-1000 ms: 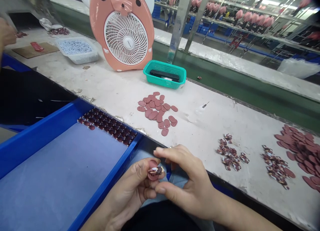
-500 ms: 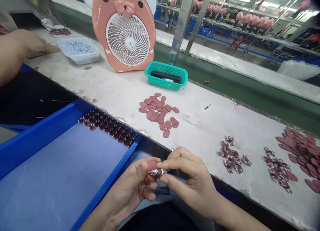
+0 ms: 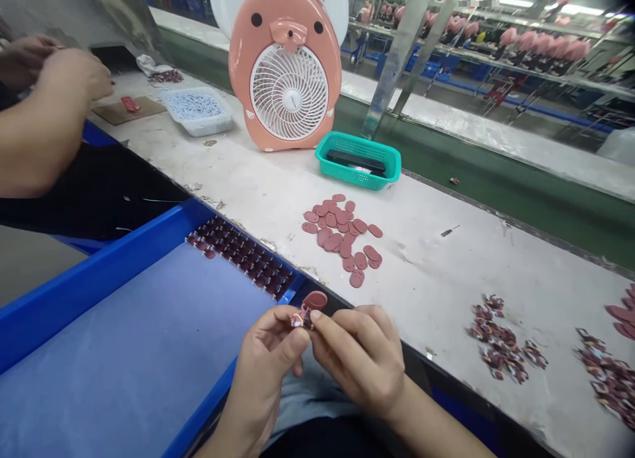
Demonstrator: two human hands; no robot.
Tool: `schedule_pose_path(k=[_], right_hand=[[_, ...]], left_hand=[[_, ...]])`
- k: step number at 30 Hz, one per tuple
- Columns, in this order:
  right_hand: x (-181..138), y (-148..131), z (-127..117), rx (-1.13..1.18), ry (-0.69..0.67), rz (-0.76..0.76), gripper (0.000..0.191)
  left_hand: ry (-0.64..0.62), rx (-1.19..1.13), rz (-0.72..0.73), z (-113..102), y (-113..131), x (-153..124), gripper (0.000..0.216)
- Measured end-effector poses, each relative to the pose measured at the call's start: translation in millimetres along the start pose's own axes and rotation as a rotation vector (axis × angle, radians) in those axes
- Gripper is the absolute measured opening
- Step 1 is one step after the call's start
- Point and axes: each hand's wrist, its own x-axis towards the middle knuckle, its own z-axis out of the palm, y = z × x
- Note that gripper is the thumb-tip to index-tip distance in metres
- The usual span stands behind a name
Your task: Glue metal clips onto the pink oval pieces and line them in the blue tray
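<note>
A small reddish-brown piece with an oval flap [image 3: 314, 302] and a crumpled, glinting lower part is held up over the table's front edge. My left hand [image 3: 265, 355] pinches its lower part between thumb and fingers. From the other side my right hand [image 3: 364, 355] also pinches it, thumb and forefinger close to the left fingertips. Loose flat oval pieces [image 3: 342, 229] lie in a heap on the table beyond my hands. To the right is a cluster of small crumpled brown pieces [image 3: 501, 342]. What the fingers cover cannot be seen.
A blue tray [image 3: 99, 279] at left holds rows of dark assembled pieces [image 3: 243, 253]. Behind the ovals stand a green basket [image 3: 357, 175] and a pink animal-shaped fan [image 3: 243, 74]. A white tub [image 3: 198, 124] and another person's hands [image 3: 74, 74] are at far left.
The held piece has turned, its oval flap now sticking up above my fingers. My right fingers have closed in on its lower part. The view has shifted left, and the other person's hands have lifted.
</note>
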Motion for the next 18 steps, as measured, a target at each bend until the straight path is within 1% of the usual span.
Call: schedule_pose_path(k=[3, 6, 9, 11, 12, 14, 15, 18], right_hand=[[2, -1, 14, 0.024, -0.021, -0.063, 0.028], [7, -1, 25, 0.061, -0.063, -0.076, 0.026], [14, -5, 29, 0.071, -0.068, -0.082, 0.02], [16, -9, 26, 0.086, -0.051, -0.136, 0.016], [16, -11, 23, 0.1, -0.042, -0.162, 0.013], [12, -13, 16, 0.111, -0.055, -0.169, 0.009], [10, -12, 12, 0.101, -0.071, -0.155, 0.008], [-1, -6, 2, 0.027, -0.111, -0.092, 0.01]], left_hand=[[0.028, 0.047, 0.021, -6, 4, 4, 0.032], [0.08, 0.063, 0.005, -10, 7, 7, 0.036], [0.13, 0.037, -0.027, -16, 9, 10, 0.039], [0.18, 0.052, -0.035, -27, 10, 17, 0.04], [0.217, 0.109, -0.019, -37, 11, 24, 0.041], [0.306, 0.304, 0.041, -64, 13, 45, 0.044], [0.349, 0.472, 0.093, -81, 15, 59, 0.045], [0.489, 0.685, 0.133, -139, 21, 109, 0.042]])
